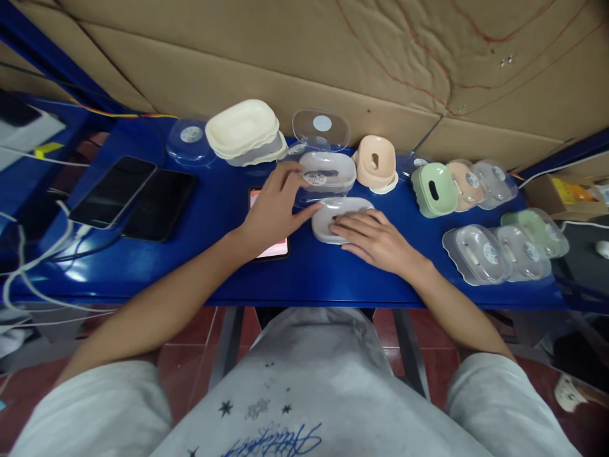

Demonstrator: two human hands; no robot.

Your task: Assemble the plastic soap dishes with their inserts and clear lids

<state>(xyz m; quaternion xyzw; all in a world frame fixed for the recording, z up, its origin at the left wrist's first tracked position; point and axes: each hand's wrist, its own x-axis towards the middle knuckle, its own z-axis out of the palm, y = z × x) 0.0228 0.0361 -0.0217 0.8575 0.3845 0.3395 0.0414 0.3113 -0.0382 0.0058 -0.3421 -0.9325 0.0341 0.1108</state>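
Observation:
My left hand [276, 206] reaches over a phone with a lit screen [273, 247] and grips the near edge of a clear lid with a round sticker [328, 174], which sits over a grey soap dish. My right hand [375, 238] lies flat, fingers stretched out, pressing on a grey soap tray [333, 216] on the blue table [214, 266]. The two hands are close together at the table's middle.
Stacked cream trays [242, 130] and clear lids [321, 127] stand at the back. A peach dish [375, 162], a green dish [434, 189] and several lidded dishes [480, 254] fill the right side. Two dark phones [136, 197] and white cables [28, 266] lie left. Cardboard [333, 57] walls the back.

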